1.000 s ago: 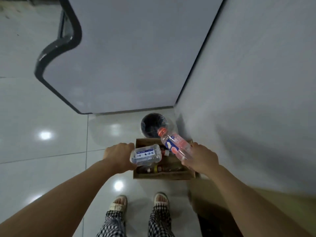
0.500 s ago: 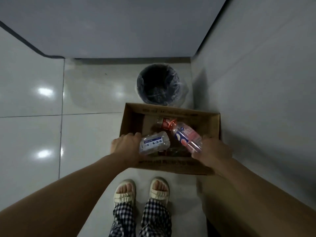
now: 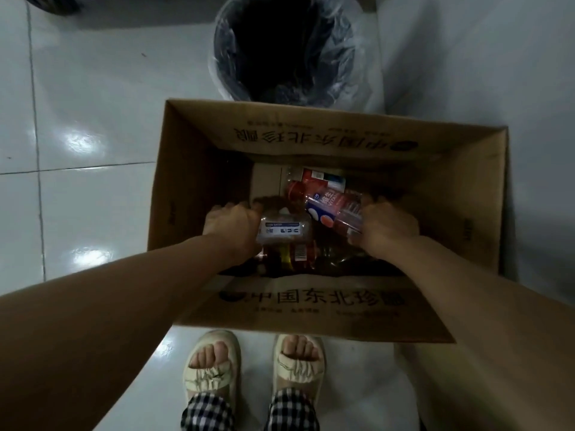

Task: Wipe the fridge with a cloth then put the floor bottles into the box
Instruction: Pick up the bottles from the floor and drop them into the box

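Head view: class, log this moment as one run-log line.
left hand: grips clear bottle | right hand: grips red-capped bottle | both inside cardboard box | unreleased

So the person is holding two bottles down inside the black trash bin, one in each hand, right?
Not quite. In the head view the left hand and right hand each hold a bottle down inside the cardboard box, not the bin. The black trash bin stands behind the box.
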Demonstrator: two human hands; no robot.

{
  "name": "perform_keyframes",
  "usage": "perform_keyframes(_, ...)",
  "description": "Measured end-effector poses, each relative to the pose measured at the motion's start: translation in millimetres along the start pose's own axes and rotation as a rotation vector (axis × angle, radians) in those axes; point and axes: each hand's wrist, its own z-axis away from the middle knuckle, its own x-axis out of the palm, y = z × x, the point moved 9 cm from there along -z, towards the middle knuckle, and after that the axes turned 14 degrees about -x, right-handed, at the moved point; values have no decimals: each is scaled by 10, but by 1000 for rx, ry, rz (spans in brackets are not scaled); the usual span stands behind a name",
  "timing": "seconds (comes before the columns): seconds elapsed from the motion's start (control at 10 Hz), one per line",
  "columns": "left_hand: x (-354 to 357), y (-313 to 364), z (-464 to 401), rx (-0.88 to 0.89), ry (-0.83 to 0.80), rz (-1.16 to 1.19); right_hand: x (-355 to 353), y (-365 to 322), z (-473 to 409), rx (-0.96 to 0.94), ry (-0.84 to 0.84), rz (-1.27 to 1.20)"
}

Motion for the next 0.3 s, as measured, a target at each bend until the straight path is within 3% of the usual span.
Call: perform_keyframes(0.3, -84, -7, 146, 63, 31, 40, 117, -78, 153, -92, 28, 20)
